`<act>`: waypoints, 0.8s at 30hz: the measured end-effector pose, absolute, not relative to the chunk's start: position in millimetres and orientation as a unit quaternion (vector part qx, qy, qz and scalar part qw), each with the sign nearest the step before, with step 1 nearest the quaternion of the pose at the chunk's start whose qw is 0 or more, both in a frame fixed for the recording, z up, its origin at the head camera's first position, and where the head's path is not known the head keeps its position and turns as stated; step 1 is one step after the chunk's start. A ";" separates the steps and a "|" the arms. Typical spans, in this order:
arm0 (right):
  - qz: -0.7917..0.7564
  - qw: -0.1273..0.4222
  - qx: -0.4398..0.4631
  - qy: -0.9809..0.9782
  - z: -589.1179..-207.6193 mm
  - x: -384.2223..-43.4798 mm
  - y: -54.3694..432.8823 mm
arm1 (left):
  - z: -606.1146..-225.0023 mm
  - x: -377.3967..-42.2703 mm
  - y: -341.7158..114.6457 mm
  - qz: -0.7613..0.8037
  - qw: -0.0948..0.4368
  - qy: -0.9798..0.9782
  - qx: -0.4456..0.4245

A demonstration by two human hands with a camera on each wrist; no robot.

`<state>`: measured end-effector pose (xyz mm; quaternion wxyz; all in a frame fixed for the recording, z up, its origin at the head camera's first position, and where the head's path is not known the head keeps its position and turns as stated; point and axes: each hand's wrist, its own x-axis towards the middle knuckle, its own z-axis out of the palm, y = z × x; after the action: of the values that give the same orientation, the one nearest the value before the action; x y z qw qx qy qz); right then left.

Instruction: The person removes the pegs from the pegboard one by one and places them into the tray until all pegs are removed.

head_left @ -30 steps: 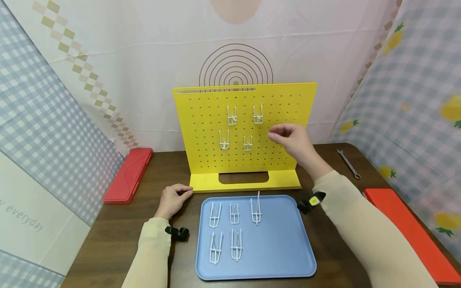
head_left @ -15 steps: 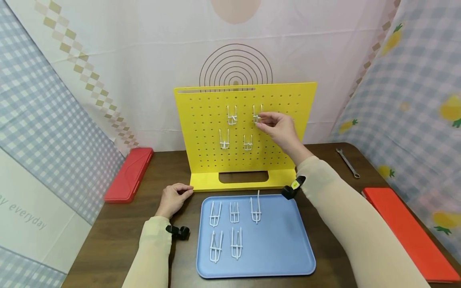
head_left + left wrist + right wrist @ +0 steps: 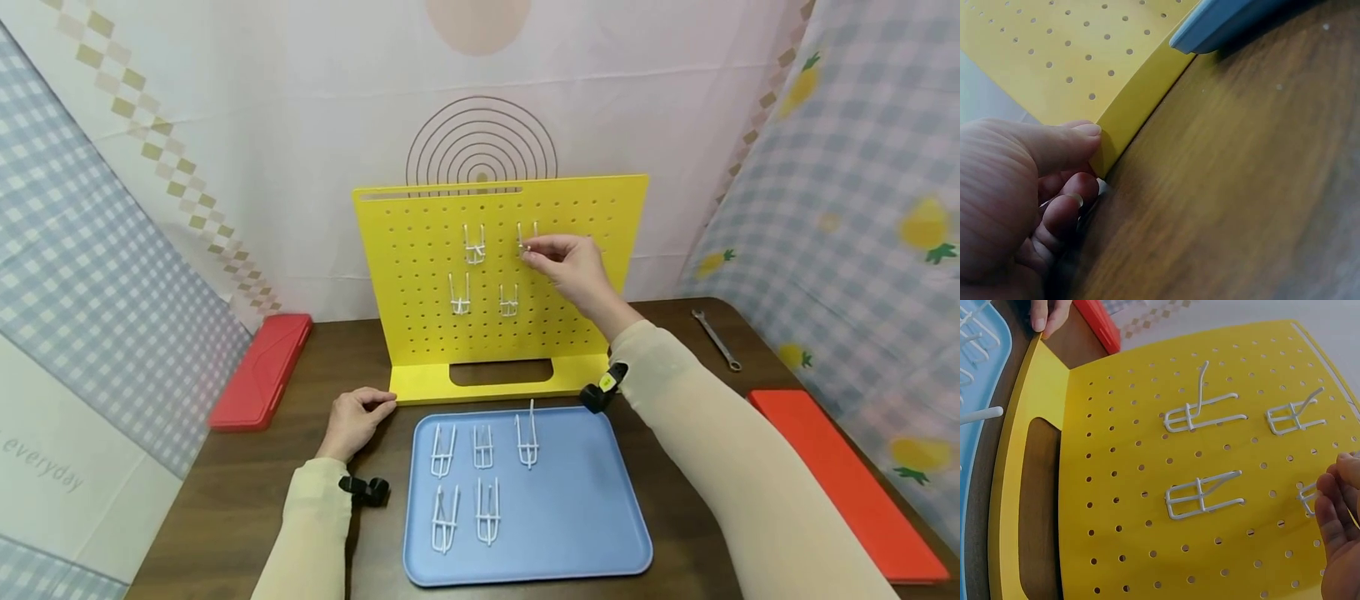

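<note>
A yellow pegboard (image 3: 420,250) stands upright on its base, with several white wire hooks hanging on its face. My right hand (image 3: 573,267) pinches the upper right hook (image 3: 1309,499) between thumb and fingertips, hiding part of it. The upper left hook (image 3: 475,246), lower left hook (image 3: 460,296) and lower right hook (image 3: 509,302) hang untouched. At the base's front left corner, my left hand (image 3: 352,423) pinches the edge, its thumb (image 3: 1066,144) on top and other fingers curled by the corner.
In front of the pegboard a blue tray (image 3: 570,517) holds several more wire hooks (image 3: 487,512). A red case (image 3: 258,375) lies at the left; a wrench (image 3: 716,340) and a flat red object (image 3: 847,483) lie at the right.
My right hand has moved left from beside the pegboard to the upper right hook and taken hold of it. The left hand has stayed on the base corner. The head view has shifted slightly.
</note>
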<state>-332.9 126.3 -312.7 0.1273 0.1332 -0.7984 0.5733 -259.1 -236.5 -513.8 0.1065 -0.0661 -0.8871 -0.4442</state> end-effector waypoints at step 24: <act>0.566 0.120 0.159 -0.800 -387.9 -226.4 167.4 | -514.5 -259.2 -237.4 -0.442 0.119 -0.886 -0.074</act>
<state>-226.4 167.4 -387.9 0.1198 0.1590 -0.8001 0.5659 -259.2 -237.4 -514.5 0.1190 -0.0735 -0.8863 -0.4415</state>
